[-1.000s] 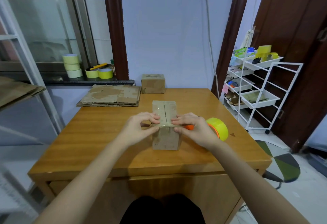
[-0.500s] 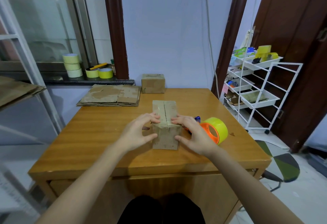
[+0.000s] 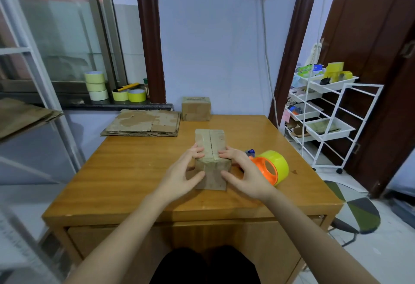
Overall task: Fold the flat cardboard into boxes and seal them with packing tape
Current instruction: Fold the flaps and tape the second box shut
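Since a second ago your hands have slid down from the top seam: your left hand (image 3: 179, 177) and right hand (image 3: 247, 177) now clamp the near corners of the small brown cardboard box (image 3: 212, 160), fingers (image 3: 197, 150) curled over its top edge, thumbs on the front face. The box hasn't moved, mid wooden table (image 3: 134, 171), flaps closed, centre slit under glossy tape. The yellow tape roll on its orange dispenser (image 3: 271, 167), earlier half hidden, sits just right of your right hand. Flat cardboard stack (image 3: 143, 123) and second sealed brown box (image 3: 196, 108) lie at the far edge.
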A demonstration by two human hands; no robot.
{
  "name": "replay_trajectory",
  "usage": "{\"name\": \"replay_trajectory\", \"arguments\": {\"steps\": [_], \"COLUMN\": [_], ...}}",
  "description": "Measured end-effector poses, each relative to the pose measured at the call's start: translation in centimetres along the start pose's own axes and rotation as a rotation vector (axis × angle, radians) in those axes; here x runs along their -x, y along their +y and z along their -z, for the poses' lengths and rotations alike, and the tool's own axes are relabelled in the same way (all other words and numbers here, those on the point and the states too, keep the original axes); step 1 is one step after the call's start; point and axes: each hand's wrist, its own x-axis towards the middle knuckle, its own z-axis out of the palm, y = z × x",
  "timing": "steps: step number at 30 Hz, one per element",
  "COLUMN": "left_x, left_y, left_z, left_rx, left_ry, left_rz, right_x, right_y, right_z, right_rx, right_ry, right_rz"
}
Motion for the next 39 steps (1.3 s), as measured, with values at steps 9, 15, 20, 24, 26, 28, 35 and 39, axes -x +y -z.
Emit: {"name": "replay_trajectory", "arguments": {"steps": [9, 15, 20, 24, 26, 28, 35, 39], "left_x": [-2.2, -1.4, -0.8, -0.5, -0.5, -0.6, -0.7, -1.1], "left_y": [1.3, -0.1, -0.2, -0.3, -0.6, -0.6, 0.2, 1.3], "left_z": [0.9, 0.4, -1.5, -2.4, -2.4, -2.3, -2.1, -2.5], "left_rx": [-0.007, -0.096, -0.370, -0.357, -0.348, -0.320, -0.207, -0.293], "left_ry": [0.095, 0.137, 0.252, 0.281, 0.297, 0.304, 0.326, 0.352], "left_rz": [0.101, -0.012, -0.145, -0.119, -0.142, -0.149, -0.097, -0.014], "right_x": [-1.6, 0.0, 0.3, -0.2, -0.5, -0.6, -0.4, -0.2], "right_y": [-0.2, 0.7, -0.1, -0.8, -0.6, -0.2, 0.7, 0.8], "right_z": [0.9, 0.0, -1.6, -2.8, -3.4, -3.4, -2.0, -1.7], "right_rx": [-0.062, 0.010, -0.067, -0.089, -0.081, -0.113, -0.173, -0.260], "right_ry": [0.038, 0.043, 0.171, 0.301, 0.361, 0.370, 0.240, 0.193], "right_rz": [-0.119, 0.020, -0.018, -0.077, -0.084, -0.060, -0.058, -0.090]}}
